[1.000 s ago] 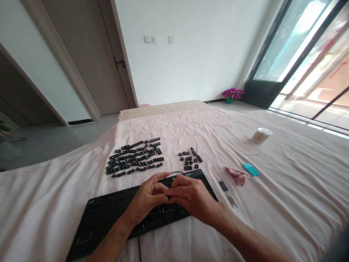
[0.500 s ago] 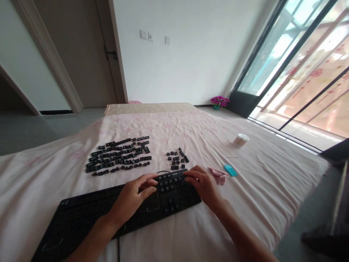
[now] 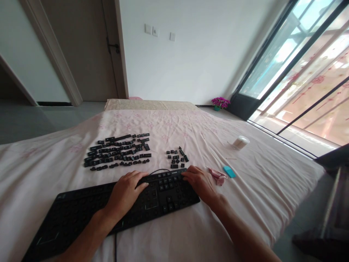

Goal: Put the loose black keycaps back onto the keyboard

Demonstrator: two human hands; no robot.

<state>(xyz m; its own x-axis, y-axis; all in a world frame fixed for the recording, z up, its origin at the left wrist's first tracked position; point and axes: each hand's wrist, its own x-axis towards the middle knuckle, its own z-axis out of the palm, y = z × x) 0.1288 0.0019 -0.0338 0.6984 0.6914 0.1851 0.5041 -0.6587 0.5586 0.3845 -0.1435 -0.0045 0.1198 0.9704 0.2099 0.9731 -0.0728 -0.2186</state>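
A long black plastic computer keyboard (image 3: 89,209) lies on a pale pink bedsheet with a faint flower print (image 3: 261,182). Its long axis runs from the person's near left to the far right, so the right end sits further up the bed than the left; most of its key sockets look bare, with a few caps seated near the right end. The left hand (image 3: 125,191) rests palm down on the keyboard's middle, fingers spread loosely and flat, gripping nothing. The right hand (image 3: 201,183) lies over the keyboard's far right corner, fingers slightly curled on the edge; whether they pinch anything I cannot tell.

Just beyond the keyboard, a large scatter of loose black keycaps (image 3: 117,153) lies in rough rows to the left, and a smaller cluster of black keycaps (image 3: 177,158) sits right of it, near the right hand's fingertips. A thin black cable (image 3: 158,170) loops off the keyboard's far edge. To the right lie a crumpled pink cloth (image 3: 217,174), a small teal block (image 3: 229,171), and, further up, a white round tub (image 3: 240,142).
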